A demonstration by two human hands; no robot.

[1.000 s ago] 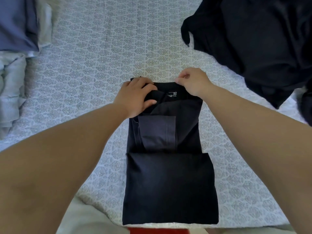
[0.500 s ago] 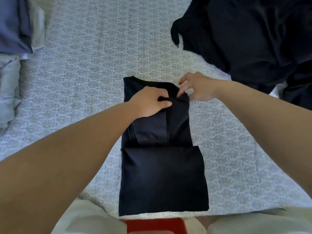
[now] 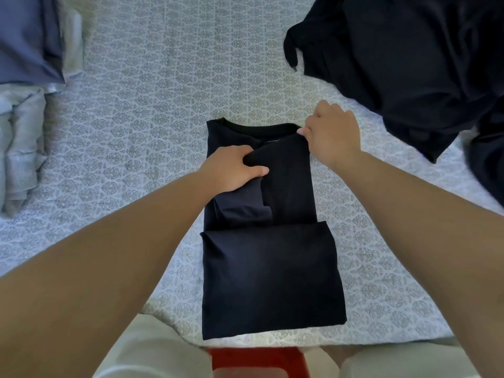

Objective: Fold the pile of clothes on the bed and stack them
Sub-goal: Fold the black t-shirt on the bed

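A dark shirt (image 3: 268, 274) lies on the bed (image 3: 152, 85), its long axis running near to far, its near third already doubled over into a flat rectangle. The left hand (image 3: 231, 170) grips a bunched fold at the shirt's far middle; the right hand (image 3: 331, 135) pinches the far right corner by the collar. Both hands sit at the far end, so the remaining fold likely comes toward the near edge. The cloth is soft, matte knit on a patterned quilted cover. An unfolded dark pile (image 3: 414, 66) waits far right; a folded stack (image 3: 24, 110) sits left.
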